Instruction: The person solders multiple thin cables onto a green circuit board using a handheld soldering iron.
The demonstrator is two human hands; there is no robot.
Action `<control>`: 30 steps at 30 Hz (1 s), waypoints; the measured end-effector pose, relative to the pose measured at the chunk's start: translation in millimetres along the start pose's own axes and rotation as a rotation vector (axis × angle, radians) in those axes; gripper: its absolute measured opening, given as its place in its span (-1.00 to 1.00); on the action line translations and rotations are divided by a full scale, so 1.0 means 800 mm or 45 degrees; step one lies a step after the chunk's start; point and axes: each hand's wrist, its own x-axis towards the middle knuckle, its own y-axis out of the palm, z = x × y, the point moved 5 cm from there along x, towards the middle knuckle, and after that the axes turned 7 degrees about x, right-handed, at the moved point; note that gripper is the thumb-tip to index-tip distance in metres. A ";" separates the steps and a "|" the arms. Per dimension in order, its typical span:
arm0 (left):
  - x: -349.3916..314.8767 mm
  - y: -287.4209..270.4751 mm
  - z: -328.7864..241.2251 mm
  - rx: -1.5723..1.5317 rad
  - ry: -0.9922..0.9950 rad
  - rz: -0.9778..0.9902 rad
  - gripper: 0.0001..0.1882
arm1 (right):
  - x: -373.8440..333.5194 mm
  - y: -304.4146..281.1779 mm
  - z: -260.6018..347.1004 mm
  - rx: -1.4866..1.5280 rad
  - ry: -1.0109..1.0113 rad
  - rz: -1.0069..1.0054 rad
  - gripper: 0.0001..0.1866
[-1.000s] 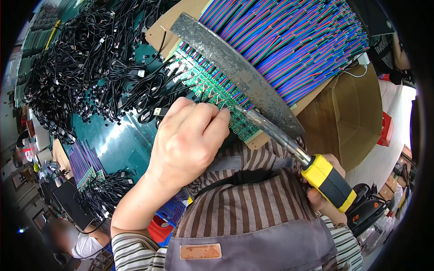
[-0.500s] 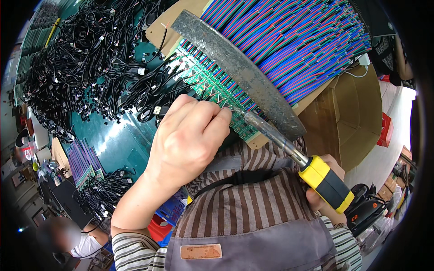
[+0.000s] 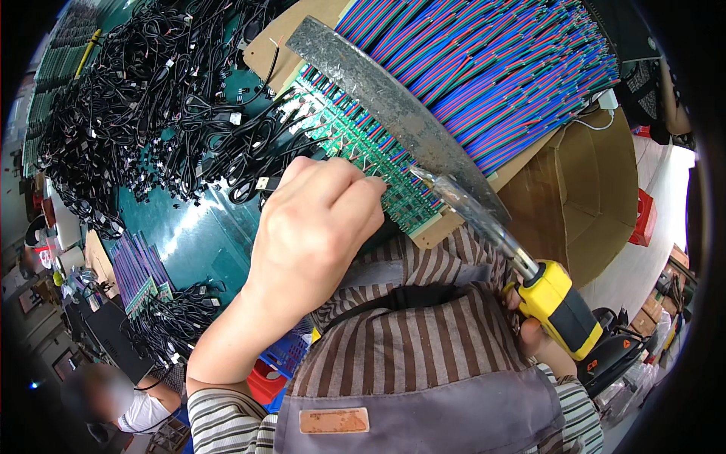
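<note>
My left hand is closed in a pinch at the near edge of a row of green circuit boards; its fingertips and whatever they hold are hidden. A metal USB plug shows beside its knuckles. My right hand grips a yellow and black soldering gun. The gun's tip is over the boards' right side, a short way from my left fingers. A heavy, worn metal bar lies across the striped wires where they meet the boards.
Tangled black cables cover the left of the green table. More boards with purple wires lie at the lower left. A cardboard box stands at the right. Another person sits at the far lower left.
The soldering gun has moved to the right, its tip drawing away from my left fingertips. My left hand has shifted slightly and remains closed at the boards.
</note>
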 end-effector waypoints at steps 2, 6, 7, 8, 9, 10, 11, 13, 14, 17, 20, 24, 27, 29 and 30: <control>0.002 -0.002 0.001 -0.070 -0.086 0.026 -0.80 | -0.016 -0.006 -0.019 0.030 0.003 0.060 -0.56; 0.006 0.002 0.002 -0.152 -0.263 0.178 -0.85 | -0.025 -0.008 -0.033 0.089 0.055 0.031 -0.48; 0.007 0.003 0.002 -0.166 -0.310 0.214 -0.87 | -0.026 -0.007 -0.034 0.098 0.032 0.033 -0.49; 0.009 0.002 0.002 -0.169 -0.308 0.215 -0.87 | -0.027 -0.007 -0.034 0.107 0.010 0.034 -0.50; 0.010 0.003 0.002 -0.178 -0.353 0.249 -0.88 | -0.027 -0.007 -0.034 0.108 0.010 0.035 -0.50; 0.010 0.004 0.003 -0.188 -0.399 0.284 -0.89 | -0.025 -0.007 -0.033 0.105 0.028 0.043 -0.51; 0.011 0.004 0.003 -0.187 -0.401 0.284 -0.89 | -0.023 -0.006 -0.033 0.101 0.046 0.050 -0.52; 0.013 0.006 0.003 -0.184 -0.436 0.316 -0.90 | -0.013 -0.002 -0.022 0.095 0.018 0.056 -0.53; 0.014 0.007 0.002 -0.184 -0.435 0.318 -0.90 | -0.007 0.000 -0.016 0.089 -0.013 0.064 -0.54; 0.014 0.009 0.003 -0.177 -0.489 0.339 -0.91 | 0.013 0.002 0.006 -0.028 -0.211 0.155 -0.61; 0.013 0.009 0.004 -0.154 -0.527 0.331 -0.91 | 0.021 0.004 0.020 -0.098 -0.210 0.140 -0.71; 0.011 0.012 0.002 -0.199 -0.556 0.318 -0.90 | 0.028 0.006 0.029 -0.125 -0.258 0.153 -0.76; 0.010 0.013 0.001 -0.239 -0.574 0.320 -0.90 | 0.028 0.006 0.027 -0.126 -0.103 0.130 -0.77; 0.010 0.013 0.002 -0.223 -0.586 0.323 -0.90 | 0.031 0.006 0.031 -0.150 -0.199 0.132 -0.75; 0.009 0.013 0.002 -0.227 -0.587 0.320 -0.90 | 0.030 0.005 0.029 -0.150 -0.199 0.132 -0.75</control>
